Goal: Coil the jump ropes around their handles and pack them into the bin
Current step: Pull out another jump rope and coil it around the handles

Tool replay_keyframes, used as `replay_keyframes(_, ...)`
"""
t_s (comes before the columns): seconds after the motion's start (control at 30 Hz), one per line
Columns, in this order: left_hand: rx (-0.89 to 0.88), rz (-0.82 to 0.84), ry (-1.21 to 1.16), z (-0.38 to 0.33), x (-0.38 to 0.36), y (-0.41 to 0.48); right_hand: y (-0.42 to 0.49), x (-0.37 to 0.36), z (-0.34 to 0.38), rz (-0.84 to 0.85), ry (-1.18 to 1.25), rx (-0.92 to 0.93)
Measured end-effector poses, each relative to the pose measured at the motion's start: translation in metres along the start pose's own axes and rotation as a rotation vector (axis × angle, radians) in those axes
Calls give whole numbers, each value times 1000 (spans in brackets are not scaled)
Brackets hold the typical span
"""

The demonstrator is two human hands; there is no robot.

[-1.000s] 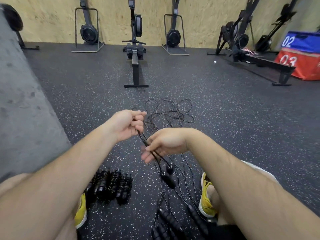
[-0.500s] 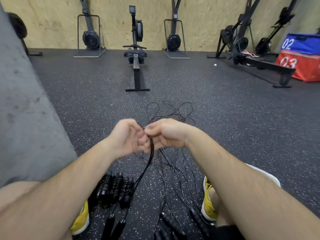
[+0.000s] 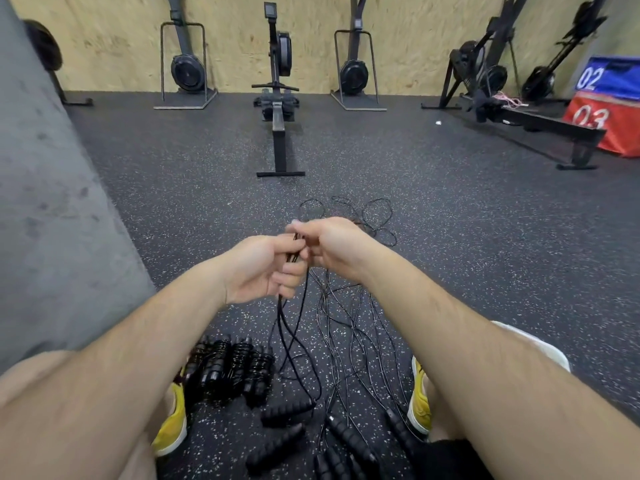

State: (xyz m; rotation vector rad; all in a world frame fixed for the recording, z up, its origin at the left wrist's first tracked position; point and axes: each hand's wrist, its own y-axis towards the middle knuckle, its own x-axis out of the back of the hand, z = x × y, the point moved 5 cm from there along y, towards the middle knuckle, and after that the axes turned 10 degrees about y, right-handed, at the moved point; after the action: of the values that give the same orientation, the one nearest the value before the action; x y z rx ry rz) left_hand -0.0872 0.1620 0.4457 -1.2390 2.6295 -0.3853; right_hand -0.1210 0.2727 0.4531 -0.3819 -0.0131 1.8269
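Rope (image 3: 281, 320) gripped by left hand (image 3: 261, 268) and right hand (image 3: 334, 247) together; right fingertips hidden from view.

Single head-worn wide-angle view, forward and down, low above the floor (image 3: 450, 237).

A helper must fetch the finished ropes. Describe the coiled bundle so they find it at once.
From the grey concrete wall on the left, drop to the person's left yellow shoe. Just beyond it lies a row of black jump ropes wound tightly round their handles. Unlike the loose black ropes sprawled to the right, these are compact cylinders.
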Motion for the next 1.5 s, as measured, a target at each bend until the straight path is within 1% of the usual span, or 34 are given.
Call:
replay_keyframes(0.1, -10, -19, 99, 5, -1, -4, 6, 0, 16, -104, -108, 239)
replay_keyframes(0.17, 24, -79, 297, 15, 1, -3, 8, 5, 31, -164, -91, 368)
replay_keyframes(0.2, 30, -122, 386, 18, 0, -1, 7, 7, 37, -172, -67, 399)
replay_keyframes(0.23, 17, -183, 434, 19, 0, 1, 7, 10, 38, -170, -49, 396)
replay_keyframes(0.27, -16, -258, 455, 15, 1, 2, 5, 12, 36, -160, -37, 353)
replay_keyframes(0.3, -63, -337, 471, 9, 3, 4, 3, 14, 30, -143, -29, 276)
replay_keyframes(0.37, -159, -472, 490, -6, 10, 7, -3, 17, 15, -43, -44, 104)
replay_keyframes(0.4, -191, -517, 484, -12, 15, 9, -7, 17, 7, 25, -119, 37)
replay_keyframes(0.43, -212, -544, 460, -17, 20, 11, -11, 18, -3, 86, -254, -11)
replay_keyframes(0.5, -231, -548, 387, -21, 25, 17, -19, 16, -26, 168, -583, -70)
replay_keyframes(0.53, -241, -543, 358, -21, 26, 20, -22, 14, -36, 167, -699, -77)
replay_keyframes(0.57, -252, -542, 348, -21, 26, 22, -23, 13, -44, 138, -760, -65)
replay_keyframes(0.63, -274, -549, 377, -21, 27, 24, -25, 8, -46, 67, -723, -21)
replay_keyframes(0.7, -288, -542, 379, -17, 30, 24, -24, 3, -36, 50, -681, 32)
replay_keyframes(0.77, -242, -517, 348, -8, 31, 20, -22, -4, -18, 31, -654, 127)
replay_keyframes(0.87, -110, -382, 262, 19, 23, 13, -13, -2, 3, -96, -531, 234)
replay_keyframes(0.9, -89, -337, 279, 27, 17, 11, -9, 1, 8, -140, -497, 252)
replay_keyframes(0.93, -82, -317, 357, 32, 11, 7, -5, 4, 10, -167, -468, 258)
replay_keyframes(1.0, -130, -375, 490, 37, 10, 6, 0, 7, 11, -179, -392, 251)
replay_keyframes(1.1, -205, -505, 509, 24, 21, 5, 2, 3, 7, -118, -207, 226)
replay_keyframes(1.13, -239, -558, 556, 16, 25, 4, -1, 1, 5, -101, -173, 204)
replay_keyframes(1.17, -282, -612, 613, 5, 28, 3, -3, 1, 0, -98, -193, 182)
replay_keyframes(1.23, -349, -684, 627, -14, 31, 2, -7, 4, -14, -103, -427, 134)
replay_keyframes(1.3, -403, -677, 553, -27, 31, 4, -12, 4, -33, -57, -687, 80)
replay_keyframes(1.33, -423, -659, 538, -31, 30, 5, -11, 3, -41, -29, -743, 73)
replay_keyframes(1.4, -443, -642, 526, -34, 30, 6, -11, 0, -46, -31, -705, 97)
replay_keyframes(1.43, -446, -649, 504, -33, 32, 6, -9, 1, -43, -63, -671, 125)
replay_keyframes(1.5, -419, -661, 453, -24, 38, 5, -7, 2, -28, -110, -653, 227)
